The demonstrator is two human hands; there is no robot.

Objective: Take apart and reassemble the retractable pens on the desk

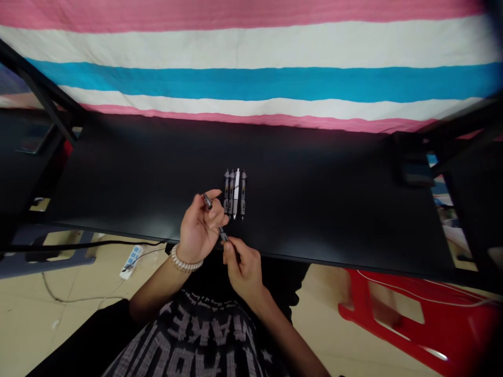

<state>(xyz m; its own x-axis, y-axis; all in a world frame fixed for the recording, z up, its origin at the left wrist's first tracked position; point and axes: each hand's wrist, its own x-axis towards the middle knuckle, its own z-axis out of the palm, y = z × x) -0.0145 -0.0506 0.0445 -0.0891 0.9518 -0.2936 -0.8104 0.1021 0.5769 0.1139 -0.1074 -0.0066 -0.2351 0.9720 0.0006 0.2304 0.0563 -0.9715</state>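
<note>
My left hand [202,230] is palm up with its fingers curled, closed on a dark pen piece [207,201] whose end shows by the thumb. Close below it, my right hand [244,264] pinches a dark pen [223,235]; its upper end reaches the left fingers. Whether the two pieces belong to one pen I cannot tell, as the fingers hide the middle. Just beyond the hands, several pens lie side by side on the black table [314,199]: a white pen [236,193] among dark grey see-through pens [243,195].
A striped cloth [251,81] hangs behind the table. A dark flat object [412,159] lies at the right end. Below are a red plastic stool [396,335], a white power strip [131,261] with cables, and a grey-blue stool [84,256].
</note>
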